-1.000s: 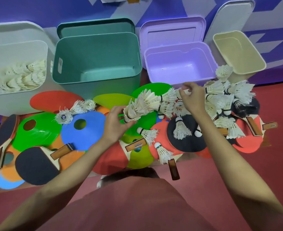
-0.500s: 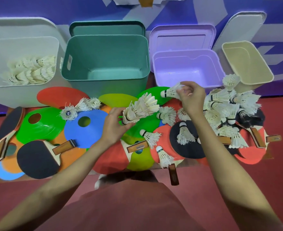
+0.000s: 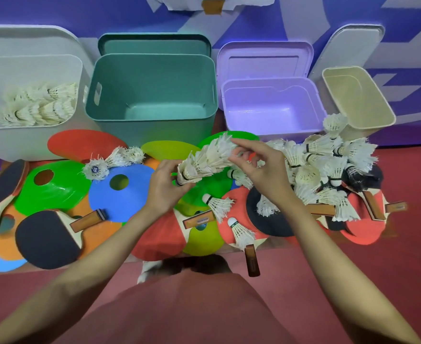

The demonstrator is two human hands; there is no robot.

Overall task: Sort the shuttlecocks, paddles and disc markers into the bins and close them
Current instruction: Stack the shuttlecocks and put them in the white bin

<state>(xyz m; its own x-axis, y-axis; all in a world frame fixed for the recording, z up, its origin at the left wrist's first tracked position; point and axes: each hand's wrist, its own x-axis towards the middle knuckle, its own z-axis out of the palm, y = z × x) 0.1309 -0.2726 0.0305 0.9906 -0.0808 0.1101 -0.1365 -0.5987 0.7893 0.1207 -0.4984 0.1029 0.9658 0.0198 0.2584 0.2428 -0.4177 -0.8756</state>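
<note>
Nearest, the left hand (image 3: 166, 188) grips the cork end of a nested stack of shuttlecocks (image 3: 205, 161), fingers curled round it, so the feathered end juts up and right where another can be slotted on; the right hand (image 3: 261, 170) meets that open end with fingers loosely bent, thumb and forefinger at the top feathers; whether it pinches a shuttlecock of its own I cannot tell; stacking them this way likely lets many travel to a bin in one trip; under the hands, disc markers such as the blue one (image 3: 120, 192) and several paddles, one black-faced (image 3: 47, 238), overlap in a heap on a low board over red flooring (image 3: 353, 281); loose shuttlecocks (image 3: 328, 167) pile thickest to the right; beyond stand four open bins, lids propped behind; the white bin (image 3: 30, 63) already holds shuttlecocks, so the stack probably goes there; the teal bin (image 3: 152, 90), lilac bin (image 3: 271, 105) and beige bin (image 3: 358, 95) hold nothing visible; behind rises a purple and white wall (image 3: 105, 13)
</note>
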